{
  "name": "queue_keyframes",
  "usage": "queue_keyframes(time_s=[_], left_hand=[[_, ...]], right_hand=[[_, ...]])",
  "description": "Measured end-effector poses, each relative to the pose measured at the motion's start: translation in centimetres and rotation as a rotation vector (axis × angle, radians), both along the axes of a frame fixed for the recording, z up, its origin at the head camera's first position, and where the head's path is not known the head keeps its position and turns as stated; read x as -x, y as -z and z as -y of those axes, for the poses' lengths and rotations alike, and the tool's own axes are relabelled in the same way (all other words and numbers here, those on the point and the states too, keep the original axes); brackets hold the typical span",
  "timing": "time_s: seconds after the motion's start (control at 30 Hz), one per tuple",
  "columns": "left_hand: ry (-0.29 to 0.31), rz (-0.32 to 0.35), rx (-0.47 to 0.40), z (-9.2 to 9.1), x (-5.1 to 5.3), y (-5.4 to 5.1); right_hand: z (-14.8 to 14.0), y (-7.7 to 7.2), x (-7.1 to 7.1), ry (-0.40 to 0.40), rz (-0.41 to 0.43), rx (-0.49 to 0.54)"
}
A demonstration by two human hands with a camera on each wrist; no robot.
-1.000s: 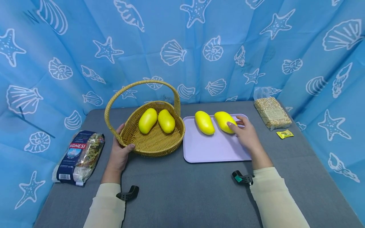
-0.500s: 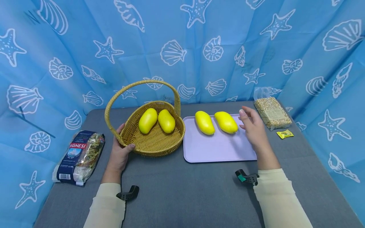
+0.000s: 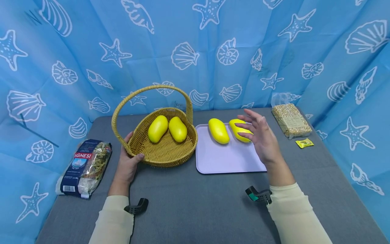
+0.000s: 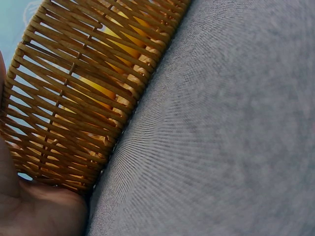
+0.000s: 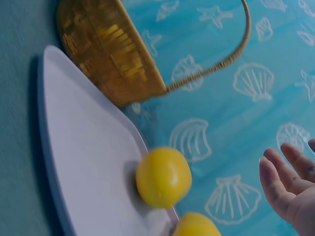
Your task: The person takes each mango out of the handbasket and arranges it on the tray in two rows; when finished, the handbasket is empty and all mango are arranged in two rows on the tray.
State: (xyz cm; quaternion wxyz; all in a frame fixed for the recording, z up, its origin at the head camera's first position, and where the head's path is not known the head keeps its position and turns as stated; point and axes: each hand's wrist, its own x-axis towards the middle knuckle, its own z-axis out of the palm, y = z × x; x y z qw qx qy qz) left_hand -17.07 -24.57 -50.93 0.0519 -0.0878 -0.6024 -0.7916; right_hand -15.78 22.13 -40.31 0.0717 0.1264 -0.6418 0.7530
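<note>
Hovering, seemingly midair, centre-right, the right hand spreads empty fingers; the left hand grips an oval golden wicker basket.

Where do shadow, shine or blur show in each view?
Head: soft shadow on the tablecloth beside the right sleeve; left wrist: its weave ripples near the basket, blurring farther right; right wrist: faint shine on the upper yellow fruit, its shadow on the tray, basket slightly soft.

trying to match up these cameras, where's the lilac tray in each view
Head: lilac tray, just right of centre, partly hidden by the right hand.
Left wrist: not in the picture.
Right wrist: lilac tray left of centre, running to the bottom edge.
Shared landmark: wicker basket, upper left in both wrist views.
</note>
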Motion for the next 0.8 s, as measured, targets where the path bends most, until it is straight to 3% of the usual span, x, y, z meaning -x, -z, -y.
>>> queue_keyframes(time_s=[0.53,0.8], left_hand=[[-0.016,0.013,0.017,0.1,0.2,0.2],[-0.012,0.021,0.005,0.1,0.2,0.2]], right_hand=[[5.6,0.4,0.2,-0.205,0.009,0.024],[8.7,1.2,1.4,-0.278,0.018,-0.046]])
